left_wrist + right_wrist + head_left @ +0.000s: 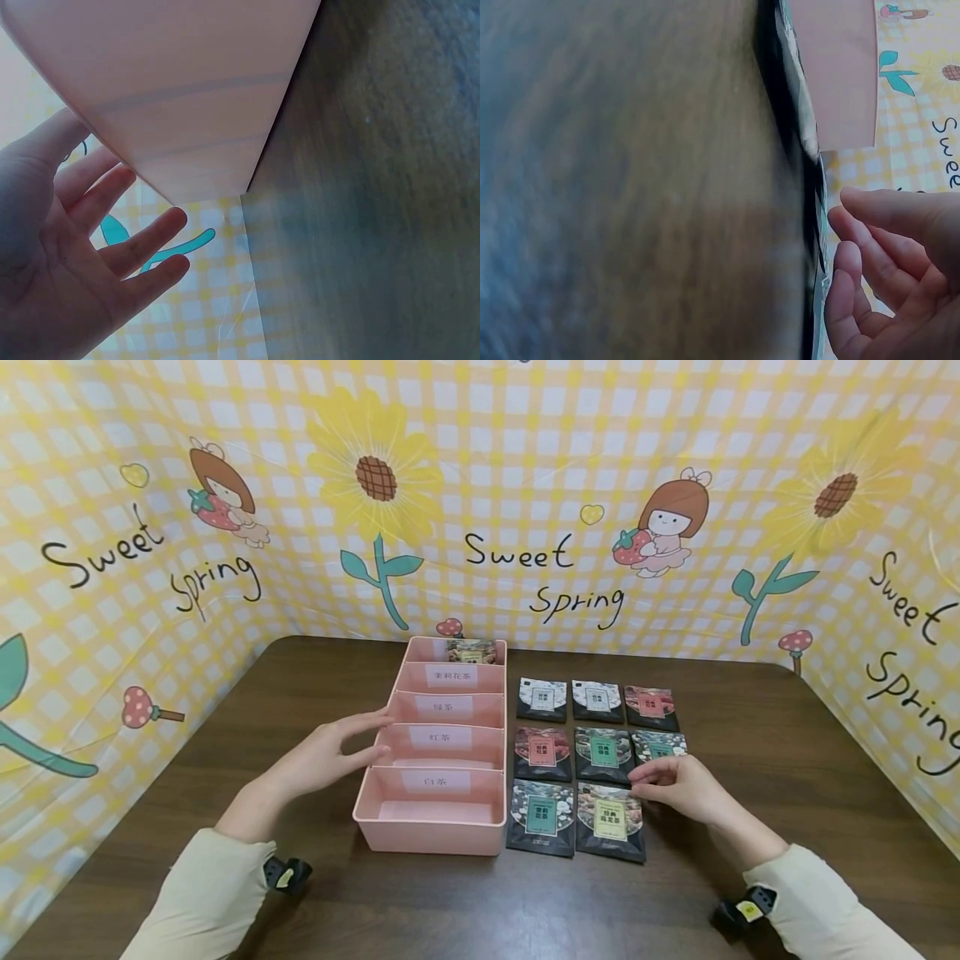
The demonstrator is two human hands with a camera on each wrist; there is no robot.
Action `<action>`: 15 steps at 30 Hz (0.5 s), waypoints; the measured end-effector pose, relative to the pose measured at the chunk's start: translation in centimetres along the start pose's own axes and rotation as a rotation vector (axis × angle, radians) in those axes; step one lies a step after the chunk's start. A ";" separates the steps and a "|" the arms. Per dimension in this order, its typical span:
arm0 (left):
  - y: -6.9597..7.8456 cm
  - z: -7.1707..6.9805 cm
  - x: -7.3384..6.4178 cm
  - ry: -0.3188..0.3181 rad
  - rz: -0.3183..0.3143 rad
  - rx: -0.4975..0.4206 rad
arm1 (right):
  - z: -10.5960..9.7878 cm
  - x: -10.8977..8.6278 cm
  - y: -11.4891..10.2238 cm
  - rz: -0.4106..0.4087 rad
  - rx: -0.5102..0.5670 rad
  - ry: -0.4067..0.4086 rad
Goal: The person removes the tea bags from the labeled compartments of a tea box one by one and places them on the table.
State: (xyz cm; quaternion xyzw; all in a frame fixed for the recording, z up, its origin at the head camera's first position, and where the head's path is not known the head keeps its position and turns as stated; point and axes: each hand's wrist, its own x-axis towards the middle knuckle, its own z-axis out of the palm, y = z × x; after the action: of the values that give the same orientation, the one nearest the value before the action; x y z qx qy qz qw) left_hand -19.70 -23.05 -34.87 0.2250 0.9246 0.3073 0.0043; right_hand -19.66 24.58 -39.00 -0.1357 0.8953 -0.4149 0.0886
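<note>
A long pink divided box [429, 837] stands on the table, paper labels on its dividers. My left hand [330, 755] is at its left side, thumb and fingers spread, fingertips at the rim; the left wrist view shows this hand [90, 247] beside the box wall [195, 67]. One tea sachet [472, 652] sits in the rearmost compartment. Right of the box, tea sachets lie in rows. My right hand [686, 785] hovers by the yellow-label sachet [610, 820], partly covering a green floral sachet [660, 746]. In the right wrist view its bent fingers [847, 259] hold nothing.
Two white sachets [543, 699] and a red one [652, 707] form the back row. Another red sachet [542, 752], a green sachet [603, 754] and a teal floral sachet [541, 817] lie nearer the box. A patterned cloth [510, 468] hangs around the brown table [465, 902].
</note>
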 end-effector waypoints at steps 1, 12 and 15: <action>0.0 0.0 0.0 0.000 0.003 0.001 | 0.0 0.0 0.0 -0.001 -0.004 0.005; 0.0 0.0 0.0 -0.009 -0.018 0.000 | -0.3 0.5 -1.0 0.006 -0.040 0.023; 0.1 -0.1 -0.1 -0.008 -0.015 0.004 | -0.5 0.7 -1.5 0.003 -0.048 0.023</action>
State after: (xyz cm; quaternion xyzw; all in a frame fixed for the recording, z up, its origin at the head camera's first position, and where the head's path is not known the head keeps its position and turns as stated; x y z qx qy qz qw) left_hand -19.56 -23.08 -34.78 0.2194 0.9268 0.3046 0.0097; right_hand -20.20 23.80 -37.53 -0.1314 0.9062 -0.3948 0.0756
